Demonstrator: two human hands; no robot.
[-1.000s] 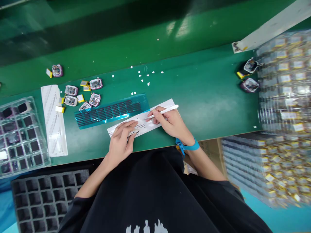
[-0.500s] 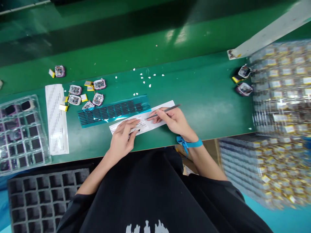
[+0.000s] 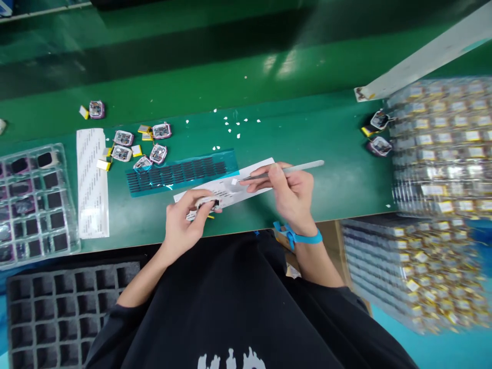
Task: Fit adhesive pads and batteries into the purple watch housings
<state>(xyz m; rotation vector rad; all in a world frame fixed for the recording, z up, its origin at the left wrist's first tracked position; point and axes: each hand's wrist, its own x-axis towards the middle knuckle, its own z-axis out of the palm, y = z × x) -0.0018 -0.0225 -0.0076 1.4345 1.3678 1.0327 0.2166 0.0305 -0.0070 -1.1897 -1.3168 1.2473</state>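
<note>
pinching a small device (image 3: 206, 203) by its edges in the left hand (image 3: 184, 221), leaving its dark opening exposed above the bench's (image 3: 330, 192) near edge, and gripping tweezers (image 3: 305, 166) in the right hand (image 3: 295, 199), probably for precision, beside a white square (image 3: 234, 182).

Pretty plain getup tbh: a loose black top (image 3: 226, 302) with short black sleeves, hems sitting around the elbows, the fabric kinda creased down the front. There's a chunky pale grey-white print (image 3: 231, 360) low in view, cut off by the frame edge, can't read it. Also a bright blue band (image 3: 307, 238) tied in a knot round the right wrist.
</note>
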